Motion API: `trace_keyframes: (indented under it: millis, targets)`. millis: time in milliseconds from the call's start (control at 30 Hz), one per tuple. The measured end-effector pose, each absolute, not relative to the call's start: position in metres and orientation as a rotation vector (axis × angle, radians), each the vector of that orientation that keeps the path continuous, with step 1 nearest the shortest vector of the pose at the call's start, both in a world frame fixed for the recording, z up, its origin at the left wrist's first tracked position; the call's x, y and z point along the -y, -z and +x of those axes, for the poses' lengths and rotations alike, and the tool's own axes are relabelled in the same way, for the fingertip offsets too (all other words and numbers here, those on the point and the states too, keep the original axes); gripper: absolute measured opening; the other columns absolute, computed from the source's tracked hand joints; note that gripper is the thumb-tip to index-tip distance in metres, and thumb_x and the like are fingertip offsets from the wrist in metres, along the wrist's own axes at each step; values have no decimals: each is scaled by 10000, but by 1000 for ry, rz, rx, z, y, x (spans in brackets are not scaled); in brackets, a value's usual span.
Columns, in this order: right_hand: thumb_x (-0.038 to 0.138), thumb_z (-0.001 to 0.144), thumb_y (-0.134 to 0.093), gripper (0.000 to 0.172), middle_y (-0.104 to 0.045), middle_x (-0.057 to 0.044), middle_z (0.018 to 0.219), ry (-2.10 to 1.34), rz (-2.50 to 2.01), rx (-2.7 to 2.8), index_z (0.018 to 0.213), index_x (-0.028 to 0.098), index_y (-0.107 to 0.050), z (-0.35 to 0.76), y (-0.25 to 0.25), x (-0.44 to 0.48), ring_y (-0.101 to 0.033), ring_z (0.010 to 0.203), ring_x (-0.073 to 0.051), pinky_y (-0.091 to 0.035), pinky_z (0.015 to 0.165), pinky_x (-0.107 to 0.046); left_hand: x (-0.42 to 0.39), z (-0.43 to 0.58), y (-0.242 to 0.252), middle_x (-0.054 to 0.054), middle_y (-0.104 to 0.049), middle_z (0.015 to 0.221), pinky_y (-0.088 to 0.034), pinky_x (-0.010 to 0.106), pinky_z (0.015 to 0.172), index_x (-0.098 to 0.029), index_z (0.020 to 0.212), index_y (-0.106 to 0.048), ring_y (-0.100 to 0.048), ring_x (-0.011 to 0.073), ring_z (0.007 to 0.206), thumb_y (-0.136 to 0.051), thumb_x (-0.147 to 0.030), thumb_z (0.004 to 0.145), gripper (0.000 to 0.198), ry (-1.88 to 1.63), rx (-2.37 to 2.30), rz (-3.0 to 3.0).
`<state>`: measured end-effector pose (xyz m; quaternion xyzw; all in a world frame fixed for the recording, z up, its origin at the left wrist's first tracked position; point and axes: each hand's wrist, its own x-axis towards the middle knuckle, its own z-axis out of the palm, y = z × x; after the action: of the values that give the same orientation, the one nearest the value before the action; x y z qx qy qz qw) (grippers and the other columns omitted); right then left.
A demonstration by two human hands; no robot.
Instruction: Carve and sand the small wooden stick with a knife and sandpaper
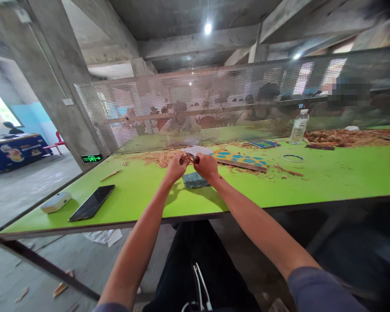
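Note:
Over the green table, my left hand point(176, 167) and my right hand point(207, 166) are close together with fingers curled. Between them are small dark and shiny parts, too small and too covered by the fingers to name. A dark grey-green flat block point(195, 180) lies on the table just beneath my hands. Behind them a white sheet point(199, 150) rests near a heap of wood shavings point(159, 158). To the right of my right hand lies a board painted yellow and blue point(240, 159).
A black phone point(92, 202) and a small white box point(56, 202) lie at left, near a pointed wood piece point(110, 175). A water bottle point(299, 126), a ring point(293, 158) and more shavings point(341, 138) are at right. A perforated metal screen point(214, 102) lines the table's back; people sit beyond.

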<state>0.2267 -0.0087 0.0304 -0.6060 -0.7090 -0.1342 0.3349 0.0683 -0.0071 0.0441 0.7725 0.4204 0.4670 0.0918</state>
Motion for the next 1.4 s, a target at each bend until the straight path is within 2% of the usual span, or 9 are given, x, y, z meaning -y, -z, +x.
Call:
trace_keyframes:
  millis: [133,367,467,567,733,833,1033,1400]
  targets:
    - [297,950,-491,275,-763,-111,893,350,-1545,1870,979,171,-734,227,-29,8,-650,762,-214,-308,637,-299,7,67,-43,-14,-535,707,-332,248,626,-163,864,-628,-453,129,654,-555,-337,933,201,-1408,-1201,2285]
    - [277,928,-488,300,-757,-89,841,301,-1430,1945,933,182,-773,231,-27,2,-618,728,-198,-302,634,-291,7,64,-44,-31,-480,639,-296,249,576,-169,797,-623,-404,120,600,-665,-455,820,290,-1336,-1127,2240]
    - [273,922,-484,314,-751,-71,811,272,-1326,1984,958,195,-786,234,-25,-1,-594,698,-182,-296,628,-279,9,64,-47,-26,-450,641,-263,259,573,-167,729,-607,-369,119,610,-632,-512,835,361,-1343,-1126,2270]
    - [272,914,-485,316,-740,-56,783,260,-1258,2014,970,193,-787,236,-23,-5,-563,670,-166,-290,623,-267,11,64,-48,-23,-450,647,-249,266,571,-165,741,-619,-358,120,612,-603,-536,856,389,-1353,-1114,2261]
    - [296,927,-460,348,-691,-41,699,246,-1187,2096,829,167,-768,240,-22,-9,-508,628,-145,-285,610,-259,14,64,-49,-41,-356,608,-207,279,563,-189,630,-486,-310,115,595,-653,-530,833,431,-1403,-1125,2279]
    - [296,935,-454,366,-697,-56,701,267,-1264,2115,761,171,-751,240,-24,-8,-534,638,-153,-299,616,-264,16,65,-49,-44,-328,605,-202,286,567,-197,601,-414,-297,114,592,-664,-513,833,465,-1433,-1140,2289]
    - [345,1002,-428,384,-767,-134,907,403,-1517,1986,949,178,-770,230,-28,2,-668,807,-226,-368,677,-284,17,65,-46,-42,-305,594,-198,288,567,-204,585,-356,-287,112,583,-659,-547,824,517,-1489,-1167,2215]
    - [318,1041,-381,349,-750,-175,988,491,-1675,1857,1088,140,-677,220,-31,12,-711,872,-267,-417,699,-306,12,67,-44,-46,-293,543,-158,297,536,-205,536,-355,-261,103,533,-640,-554,848,548,-1489,-1222,2154]
